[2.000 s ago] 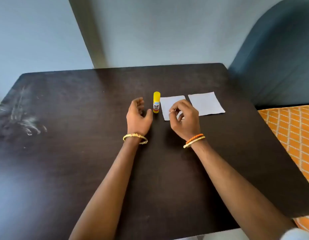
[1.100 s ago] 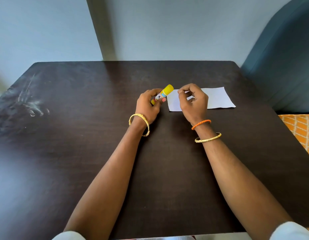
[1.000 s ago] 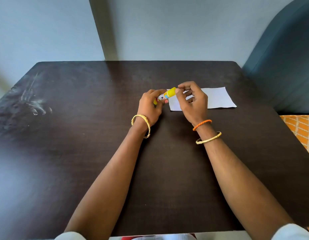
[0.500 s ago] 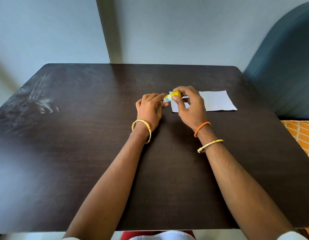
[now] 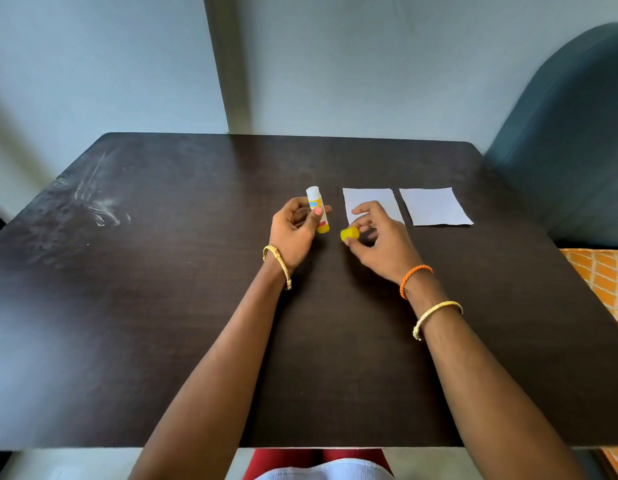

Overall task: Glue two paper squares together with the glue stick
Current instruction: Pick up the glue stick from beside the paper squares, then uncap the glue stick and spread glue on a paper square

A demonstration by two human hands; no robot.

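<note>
My left hand grips the glue stick upright, its white glue end uncovered and pointing up, its yellow base down. My right hand pinches the yellow cap between thumb and fingers, a little to the right of the stick. Two white paper squares lie flat on the dark table: the left square is partly covered by my right fingers, and the right square lies bare beside it.
A dark blue-grey chair back stands at the table's right edge. An orange patterned fabric shows at the far right. Pale smears mark the table's left part. A wall runs behind the table.
The cap has come off the glue stick: my right hand pulled it away to the right, while my left hand turned the stick upright. Both paper squares now show.
</note>
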